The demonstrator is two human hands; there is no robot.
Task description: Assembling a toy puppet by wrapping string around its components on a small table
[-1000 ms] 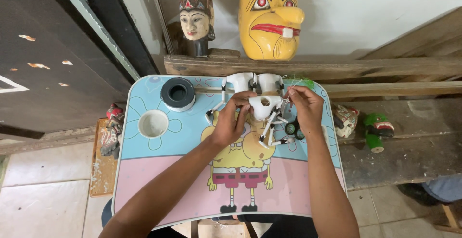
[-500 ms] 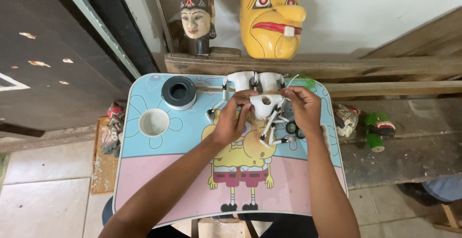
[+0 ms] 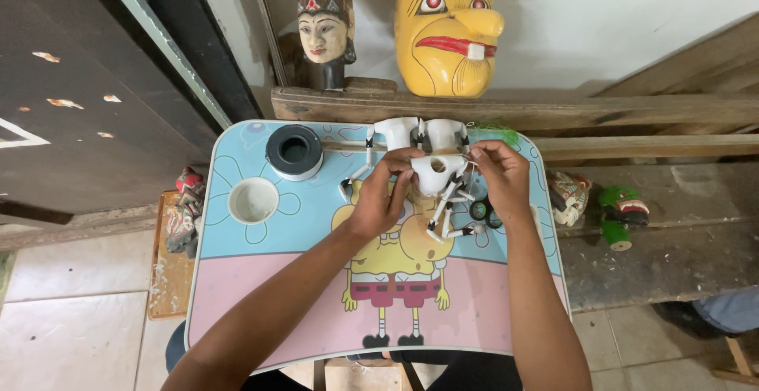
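My left hand (image 3: 384, 198) and my right hand (image 3: 498, 177) both grip a small white puppet body (image 3: 437, 173) with thin jointed black-and-white limbs hanging below it. I hold it just above a small table with a cartoon picture (image 3: 261, 296). Two more white puppet bodies (image 3: 419, 132) lie at the table's far edge, just behind my fingers. A thin stick-like limb (image 3: 357, 168) stretches left from them.
A black roll of tape (image 3: 294, 151) and a round cup hollow (image 3: 253, 200) sit at the table's far left. A yellow mask (image 3: 447, 27) and a carved painted head (image 3: 326, 23) stand on a wooden beam behind. Small painted figures lie at left (image 3: 184, 209) and right (image 3: 585, 198).
Both hands stay on the white puppet body; my fingers have shifted slightly on it and its hanging limbs have swung a little.
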